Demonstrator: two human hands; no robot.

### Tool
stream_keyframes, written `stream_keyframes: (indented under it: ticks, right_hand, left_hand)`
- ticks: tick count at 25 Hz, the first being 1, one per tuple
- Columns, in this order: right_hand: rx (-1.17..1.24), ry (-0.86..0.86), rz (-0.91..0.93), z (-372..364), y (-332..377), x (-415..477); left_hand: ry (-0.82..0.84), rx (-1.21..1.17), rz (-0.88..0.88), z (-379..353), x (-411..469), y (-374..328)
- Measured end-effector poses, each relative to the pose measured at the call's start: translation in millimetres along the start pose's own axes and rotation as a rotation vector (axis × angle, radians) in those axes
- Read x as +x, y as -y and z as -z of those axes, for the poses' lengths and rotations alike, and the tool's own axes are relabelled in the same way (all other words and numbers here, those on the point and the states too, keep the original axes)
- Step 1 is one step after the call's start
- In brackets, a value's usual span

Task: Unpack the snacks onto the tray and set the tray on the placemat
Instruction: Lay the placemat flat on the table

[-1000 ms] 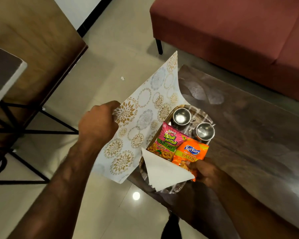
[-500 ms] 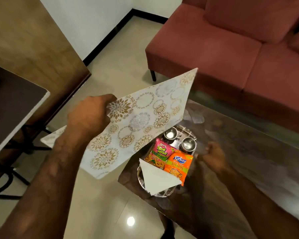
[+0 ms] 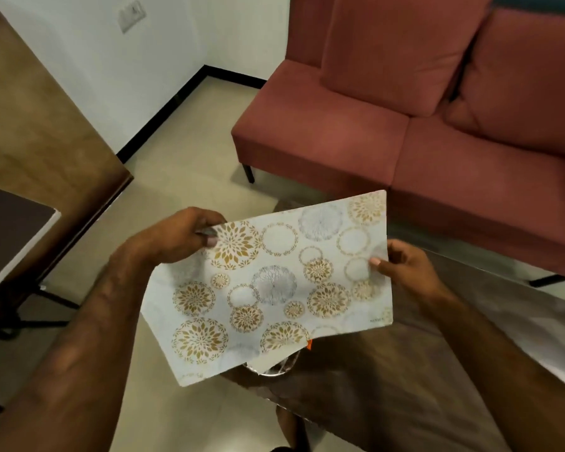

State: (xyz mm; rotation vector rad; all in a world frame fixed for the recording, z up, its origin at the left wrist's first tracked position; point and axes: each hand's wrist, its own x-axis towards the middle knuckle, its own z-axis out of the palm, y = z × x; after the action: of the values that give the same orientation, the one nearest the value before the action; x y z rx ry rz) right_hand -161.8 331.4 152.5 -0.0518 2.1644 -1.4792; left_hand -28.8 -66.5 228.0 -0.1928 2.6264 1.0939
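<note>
light: warm, dim, I see no lamp itself | glare: pale sheen on table (image 3: 542, 324) at my right | shadow: dark under sofa (image 3: 405, 132) | blur: soft all over, placemat (image 3: 274, 288) print smeared | distortion: wide-angle bend at wall (image 3: 88, 60) and floor edges

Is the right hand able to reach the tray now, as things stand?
Probably not at once. The right hand grips one edge of the placemat, the left hand the other, and the placemat is held over the tray, hiding nearly all of it.
</note>
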Motion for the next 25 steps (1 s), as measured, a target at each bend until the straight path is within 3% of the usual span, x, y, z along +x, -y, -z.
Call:
stream_keyframes:
  ticks: [5, 8, 11, 13, 17, 25]
  right_hand:
    - [0.06, -0.105, -0.025, 37, -28, -47]
    - [0.216, -0.241, -0.082, 61, -46, -62]
    - [0.341, -0.348, -0.183, 94, -74, -77]
    - [0.312, -0.411, -0.224, 115, -95, -86]
    - [0.305, -0.499, -0.308, 161, -138, -110]
    - [0.293, -0.593, -0.408, 291, -248, -134]
  left_hand:
    - [0.029, -0.033, 0.014, -34, 25, 1]
    - [-0.179, 0.115, 0.08, -57, 38, 0]
    - [-0.299, 0.086, 0.267, -82, 39, -6]
    - [-0.217, -0.07, 0.405, -104, 30, -5]
    - [0.173, -0.323, 0.508, -163, 23, -27]
    - [0.114, -0.315, 0.549, -302, 78, -127]
